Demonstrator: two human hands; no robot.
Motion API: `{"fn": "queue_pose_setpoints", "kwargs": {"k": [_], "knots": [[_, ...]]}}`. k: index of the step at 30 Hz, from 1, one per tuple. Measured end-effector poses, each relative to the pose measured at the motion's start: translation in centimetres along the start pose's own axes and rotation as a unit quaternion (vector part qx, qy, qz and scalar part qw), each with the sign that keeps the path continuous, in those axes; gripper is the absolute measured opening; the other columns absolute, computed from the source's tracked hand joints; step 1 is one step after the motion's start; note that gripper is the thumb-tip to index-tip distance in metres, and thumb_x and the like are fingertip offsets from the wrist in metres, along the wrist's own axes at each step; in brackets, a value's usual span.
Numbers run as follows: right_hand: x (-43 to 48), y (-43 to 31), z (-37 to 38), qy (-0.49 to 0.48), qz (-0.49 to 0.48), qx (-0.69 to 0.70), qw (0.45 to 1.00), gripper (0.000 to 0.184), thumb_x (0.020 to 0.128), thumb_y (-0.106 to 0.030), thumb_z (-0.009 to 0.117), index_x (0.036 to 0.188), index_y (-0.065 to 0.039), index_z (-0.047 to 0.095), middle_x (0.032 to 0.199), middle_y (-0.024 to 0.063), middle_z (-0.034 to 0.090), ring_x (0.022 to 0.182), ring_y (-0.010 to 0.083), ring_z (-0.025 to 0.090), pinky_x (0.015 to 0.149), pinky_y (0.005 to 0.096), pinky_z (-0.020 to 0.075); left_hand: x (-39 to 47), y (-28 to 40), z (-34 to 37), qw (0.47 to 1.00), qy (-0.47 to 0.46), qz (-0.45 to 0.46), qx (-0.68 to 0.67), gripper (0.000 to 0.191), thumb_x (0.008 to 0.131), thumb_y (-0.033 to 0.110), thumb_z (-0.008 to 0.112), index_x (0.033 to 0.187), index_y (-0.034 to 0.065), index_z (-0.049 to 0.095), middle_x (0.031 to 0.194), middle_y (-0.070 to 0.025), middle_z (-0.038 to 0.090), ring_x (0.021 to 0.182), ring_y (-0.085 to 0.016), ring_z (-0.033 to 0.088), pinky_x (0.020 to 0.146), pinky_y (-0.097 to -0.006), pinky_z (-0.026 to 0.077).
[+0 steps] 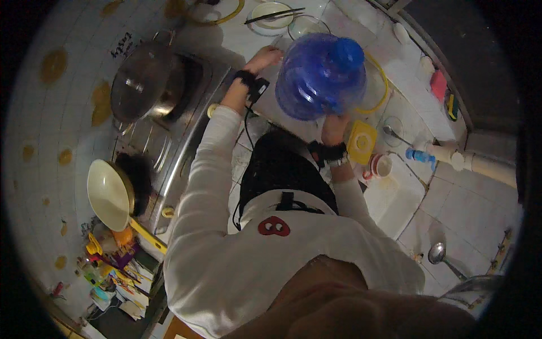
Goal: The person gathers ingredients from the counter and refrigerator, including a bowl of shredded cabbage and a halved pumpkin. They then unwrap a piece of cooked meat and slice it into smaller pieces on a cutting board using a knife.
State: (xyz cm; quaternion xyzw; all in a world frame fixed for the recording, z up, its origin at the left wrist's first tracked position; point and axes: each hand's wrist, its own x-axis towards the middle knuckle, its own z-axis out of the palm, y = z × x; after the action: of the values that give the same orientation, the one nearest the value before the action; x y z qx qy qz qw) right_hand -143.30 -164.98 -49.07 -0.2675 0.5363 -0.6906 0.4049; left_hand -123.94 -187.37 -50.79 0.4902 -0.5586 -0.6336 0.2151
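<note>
A large translucent blue plastic water jug with a blue cap is over the white counter. My right hand is at its near edge, fingers partly hidden by the blue plastic, and seems to grip it. My left hand reaches in from the left, fingertips by the jug's far left side; whether they touch it is unclear. Both wrists wear black bands. Behind the jug, dark chopsticks rest across a bowl, beside a glass bowl. A yellow ring-shaped rim shows to the jug's right.
On the left, a lidded metal pot and a cream frying pan stand on the gas stove. Right of my right hand are a yellow lid, a red-and-white mug, a white tray and a pipe with a blue valve.
</note>
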Motion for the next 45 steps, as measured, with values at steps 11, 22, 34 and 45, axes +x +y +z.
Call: {"fn": "queue_pose_setpoints", "kwargs": {"k": [11, 22, 34, 45], "knots": [[-0.2, -0.2, -3.3, -0.053, -0.087, -0.411, 0.906, 0.043, 0.088, -0.011, 0.059, 0.127, 0.001, 0.048, 0.123, 0.0175, 0.055, 0.112, 0.0314, 0.051, 0.100, 0.0418, 0.0386, 13.3, -1.7, 3.8, 0.953, -0.073, -0.010, -0.295, 0.034, 0.094, 0.018, 0.055, 0.120, -0.0052, 0.055, 0.115, -0.0166, 0.063, 0.104, -0.023, 0.062, 0.094, -0.0308, 0.050], [-2.8, -4.3, -2.5, -0.001, 0.033, -0.138, 0.990, 0.033, 0.088, 0.003, 0.054, 0.121, -0.001, 0.050, 0.117, 0.0090, 0.056, 0.105, 0.0187, 0.054, 0.095, 0.0326, 0.0424, 2.5, 7.8, 0.5, 0.934, -0.080, -0.035, -0.345, 0.024, 0.097, 0.008, 0.047, 0.116, -0.0065, 0.051, 0.112, -0.0196, 0.063, 0.106, -0.027, 0.062, 0.097, -0.0370, 0.049], [-12.1, -10.1, 3.1, -0.464, 0.057, 0.114, 0.877, 0.028, 0.099, -0.012, 0.045, 0.126, -0.003, 0.046, 0.118, 0.0100, 0.053, 0.102, 0.0204, 0.057, 0.092, 0.0354, 0.0455, -34.8, 9.2, 6.3, 0.855, 0.216, 0.329, -0.336, 0.020, 0.099, 0.016, 0.050, 0.113, 0.0028, 0.048, 0.106, -0.0172, 0.063, 0.097, -0.025, 0.065, 0.084, -0.0363, 0.054], [-43.2, -14.8, 10.8, -0.720, 0.161, 0.212, 0.641, 0.043, 0.095, -0.034, 0.053, 0.124, -0.005, 0.044, 0.099, 0.0100, 0.057, 0.082, 0.0225, 0.056, 0.067, 0.0372, 0.0456, -74.7, -1.9, 18.0, 0.773, 0.310, 0.360, -0.420, 0.023, 0.099, 0.020, 0.048, 0.115, 0.0034, 0.046, 0.096, -0.0156, 0.065, 0.086, -0.025, 0.067, 0.074, -0.0368, 0.057]]}}
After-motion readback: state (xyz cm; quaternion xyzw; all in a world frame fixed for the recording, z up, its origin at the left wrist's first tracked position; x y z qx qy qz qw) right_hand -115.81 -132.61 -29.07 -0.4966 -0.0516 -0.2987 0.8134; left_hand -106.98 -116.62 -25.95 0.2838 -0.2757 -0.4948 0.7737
